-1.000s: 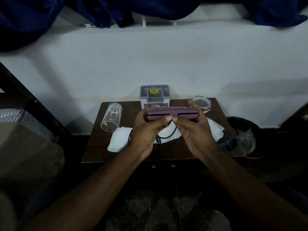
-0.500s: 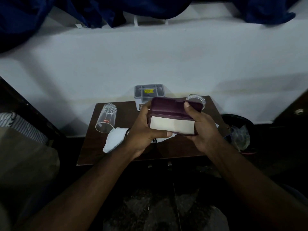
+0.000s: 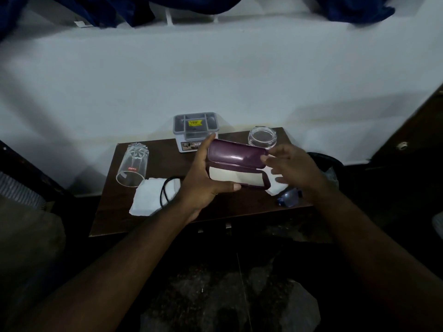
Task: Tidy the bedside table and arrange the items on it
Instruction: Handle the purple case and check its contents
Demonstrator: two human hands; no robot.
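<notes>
- L hand (image 3: 203, 185) grips the maroon specs case (image 3: 236, 155) by its L end: thumb along the near rim, fingers up behind the lid. It's held just above the bedside table (image 3: 163, 161), roughly mid-table.
- Case is open. Long axis runs approx 9–3 (12 = wall), R end dipping a bit twd 4. Hinge on the 12 side, lid standing up, cream-lined tray facing up and twd 6. Tray looks empty.
- R hand (image 3: 294, 168) holds nothing, fingers loose and spread, at the case's 3 o'clock end. Blurred, so can't tell if fingertips touch the lid corner.
- Key relation: blue specs (image 3: 288, 200) (prob., partly hidden by R wrist) lie on the table at abt 5 o'clock from the case, near the table's R-front corner. R hand is just above them, far nearer than L.
- Specs' own axis & which way they point: too small/blurred to tell.
- Judgement: next move = R hand drops twd 5–6, picks up the specs, lines them up 9–3 w/ the tray; L keeps the case steady.
- Elsewhere on the table: tumbler (image 3: 133, 165) on its side at 9, tissue (image 3: 146, 200) w/ black cord (image 3: 167, 190) at 8, grey lidded box (image 3: 195, 130) at 12, glass ashtray (image 3: 262, 138) at 1–2.
</notes>
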